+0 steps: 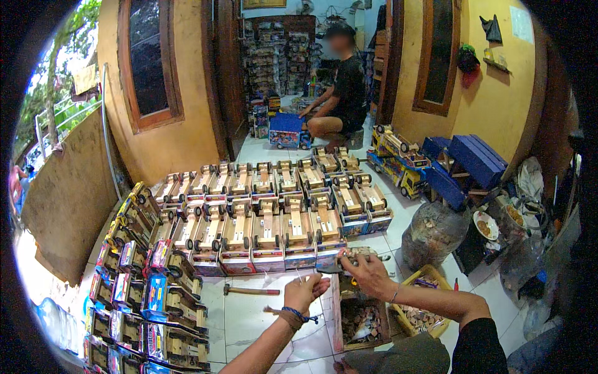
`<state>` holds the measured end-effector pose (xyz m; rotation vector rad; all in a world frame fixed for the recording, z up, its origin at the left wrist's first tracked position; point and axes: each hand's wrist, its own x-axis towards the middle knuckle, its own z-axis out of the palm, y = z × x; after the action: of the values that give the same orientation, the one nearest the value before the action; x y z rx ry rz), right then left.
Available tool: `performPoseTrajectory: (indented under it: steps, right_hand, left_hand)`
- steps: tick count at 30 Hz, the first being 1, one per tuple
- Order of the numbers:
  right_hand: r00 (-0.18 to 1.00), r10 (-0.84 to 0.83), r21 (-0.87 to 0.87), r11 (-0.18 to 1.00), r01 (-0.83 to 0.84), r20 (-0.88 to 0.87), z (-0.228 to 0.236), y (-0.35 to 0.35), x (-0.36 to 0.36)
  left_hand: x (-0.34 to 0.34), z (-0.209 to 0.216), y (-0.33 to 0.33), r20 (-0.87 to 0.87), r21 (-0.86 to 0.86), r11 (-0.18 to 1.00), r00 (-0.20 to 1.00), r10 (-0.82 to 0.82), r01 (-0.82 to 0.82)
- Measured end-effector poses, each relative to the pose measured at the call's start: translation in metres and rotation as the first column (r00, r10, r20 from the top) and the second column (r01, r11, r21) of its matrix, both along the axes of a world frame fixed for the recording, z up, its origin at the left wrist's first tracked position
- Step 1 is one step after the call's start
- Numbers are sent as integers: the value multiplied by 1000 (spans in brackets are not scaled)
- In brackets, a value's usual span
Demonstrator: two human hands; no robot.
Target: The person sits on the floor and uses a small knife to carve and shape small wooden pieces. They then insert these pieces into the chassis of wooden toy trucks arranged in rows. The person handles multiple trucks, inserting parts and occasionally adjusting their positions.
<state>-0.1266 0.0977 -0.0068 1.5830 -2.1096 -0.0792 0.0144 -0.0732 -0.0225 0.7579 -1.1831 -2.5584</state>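
Note:
My left hand (303, 293) is raised over the tiled floor with its fingers curled together; whatever they pinch is too small to make out. To its right, my right hand (369, 275) bends its fingers over a small pale and dark object that I cannot identify, above the far end of a wooden box (337, 315) holding scraps. A hammer (252, 291) with a wooden handle lies on the tiles left of my left hand. Beyond both hands, toy trucks (268, 227) rest in tight rows, wheels and wooden undersides up.
More upturned toy trucks (177, 311) fill the left side. A yellow crate (443, 325) of wood pieces stands right of the box, near a stuffed plastic bag (433, 230). Blue benches (478, 159) are at the right wall. Another person (349, 87) crouches in the doorway, touching a blue toy truck (288, 131).

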Motion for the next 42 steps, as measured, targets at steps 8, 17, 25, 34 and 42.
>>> performPoseTrajectory:
  steps: [8,17,25,34,42]
  right_hand:
    - [957,-123,-51,989,141,264,10,26,22]
    - [74,-146,39,648,761,986,-26,127,50]
    - [397,-475,-26,615,788,786,53,172,53]
    - [578,-324,-146,770,621,749,154,110,52]
    - [678,-75,-209,921,328,731,169,36,41]
  left_hand:
    - [2,-13,-4,-17,-89,991,994,-106,104]
    - [-57,-53,25,33,-795,529,893,-450,296]
    - [-171,-163,53,231,-969,-4,902,-364,246]
    - [-189,-181,50,168,-967,141,944,-282,214]
    - [-166,-95,-7,-59,-943,316,882,-467,104]
